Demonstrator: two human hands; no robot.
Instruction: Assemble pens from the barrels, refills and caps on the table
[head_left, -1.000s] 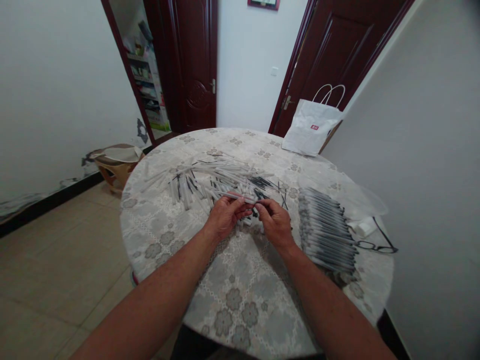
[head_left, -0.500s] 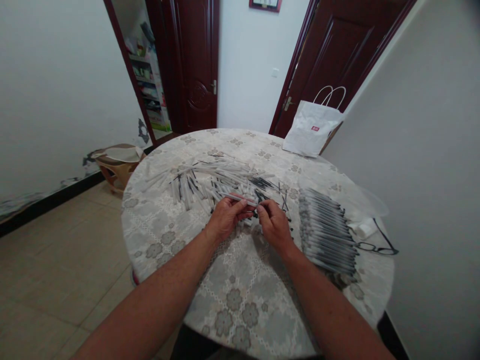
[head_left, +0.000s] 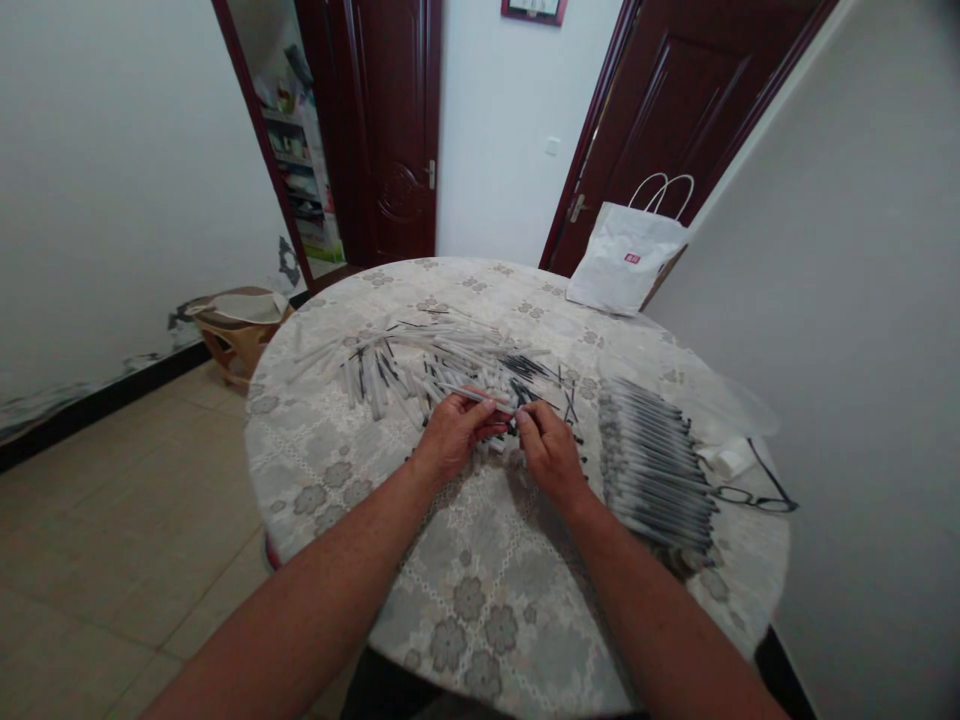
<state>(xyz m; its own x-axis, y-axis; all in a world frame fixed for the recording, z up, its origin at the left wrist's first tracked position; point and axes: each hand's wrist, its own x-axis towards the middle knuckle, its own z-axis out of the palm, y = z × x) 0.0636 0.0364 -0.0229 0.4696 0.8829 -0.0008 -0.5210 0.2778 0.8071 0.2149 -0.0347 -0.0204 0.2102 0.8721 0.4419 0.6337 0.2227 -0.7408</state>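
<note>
Both my hands meet over the middle of a round table (head_left: 480, 590) with a flowered cloth. My left hand (head_left: 454, 432) is closed around a clear pen barrel (head_left: 471, 396) that sticks out past its fingers. My right hand (head_left: 549, 447) pinches the barrel's right end, fingers pressed together on a small dark part I cannot name. Just beyond the hands lies a loose heap of clear barrels and thin black refills (head_left: 420, 362). To the right of my right hand lies a neat row of assembled pens (head_left: 654, 465).
A white paper bag (head_left: 624, 258) stands at the table's far right edge. Black glasses (head_left: 754, 490) and a small white object lie by the wall at the right. A low wooden stool (head_left: 236, 325) sits on the tiled floor at the left. Two dark doors stand behind.
My hands have stayed together over the same spot, with only slight finger movement on the pen barrel. The view has shifted a little.
</note>
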